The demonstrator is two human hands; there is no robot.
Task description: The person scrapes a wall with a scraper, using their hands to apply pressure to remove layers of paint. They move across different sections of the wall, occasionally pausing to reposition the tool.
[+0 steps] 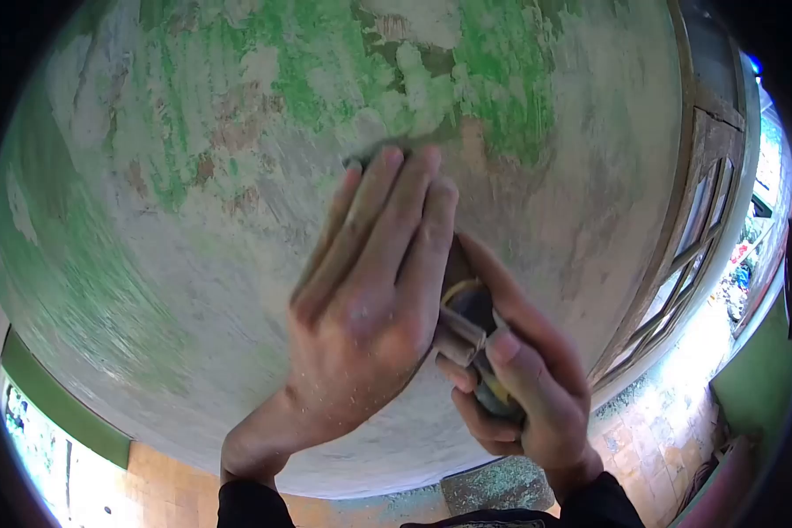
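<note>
My left hand [370,273] lies flat with its fingers stretched out, pressing toward the wall [238,255]. A dark edge shows past its fingertips; the rest of what lies under the palm is hidden. Beside it, my right hand [537,387] is closed round the black and yellow handle of a scraper [493,387], thumb on top near a greyish metal part. The scraper's blade is mostly covered by my left hand. Patchy green paint [343,62] clings to the pale, bare-looking wall around and above my hands.
At the right stands a worn wooden frame with glass panes [691,220]. Green flakes lie on the tiled floor [651,440] and on a dark flat piece [497,488] below me. Bright openings are at the lower left and far right.
</note>
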